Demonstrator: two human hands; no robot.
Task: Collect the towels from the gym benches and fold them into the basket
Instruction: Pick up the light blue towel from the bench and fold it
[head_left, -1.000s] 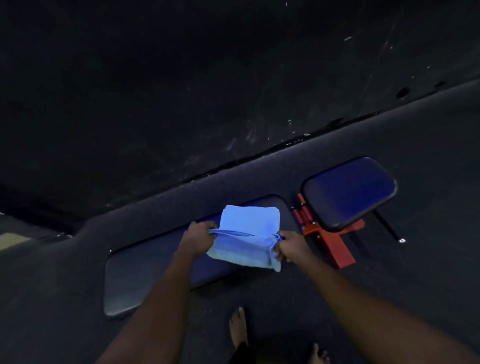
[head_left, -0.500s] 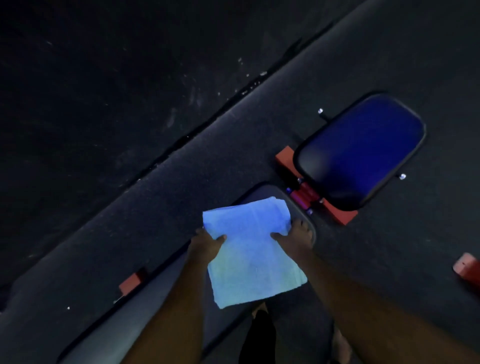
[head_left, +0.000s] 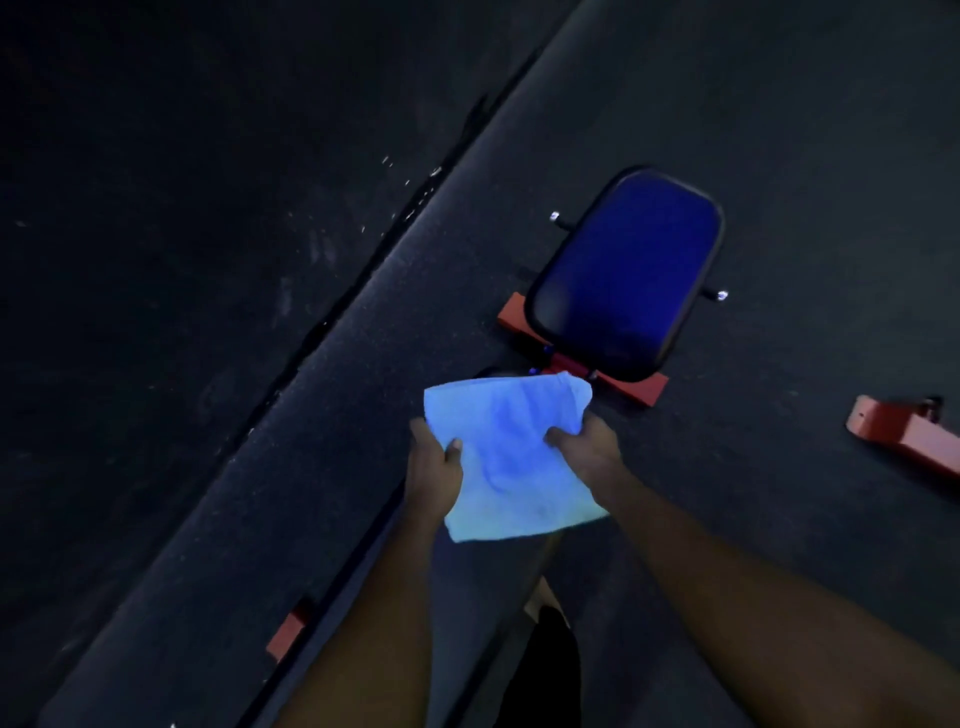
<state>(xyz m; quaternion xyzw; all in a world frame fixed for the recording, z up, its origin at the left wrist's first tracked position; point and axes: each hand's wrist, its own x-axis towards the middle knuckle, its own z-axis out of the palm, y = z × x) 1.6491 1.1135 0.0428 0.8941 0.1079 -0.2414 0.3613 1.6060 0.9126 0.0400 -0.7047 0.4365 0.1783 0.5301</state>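
The floor (head_left: 779, 130) is dark and speckled, in dim light, with a paler band running diagonally from lower left to upper right and a rough black seam (head_left: 363, 260) along its left edge. On it stands a gym bench: its dark blue seat pad (head_left: 626, 270) lies above and to the right of centre, carried on an orange-red frame (head_left: 636, 387) whose cross-member shows below the pad. The longer back pad (head_left: 467, 587) runs down toward the lower left, largely hidden by the arms. A separate orange-red frame piece (head_left: 904, 434) sits at the right edge, well apart from the seat pad.

The light blue towel (head_left: 511, 452) is held up over the near end of the back pad, spread roughly flat as a folded rectangle (its lower edge hangs free below both hands). The left hand (head_left: 434, 467) is clamped on the towel's left edge, thumb lying on top of the cloth. The right hand (head_left: 584, 447) is clamped on the right edge near the upper corner, thumb also on top. The hands are apart, with the width of the towel between them. The top edge of the towel comes just short of the seat pad. Whether the cloth touches the back pad beneath cannot be told. Between the forearms, a bare foot (head_left: 540, 597) shows on the floor.
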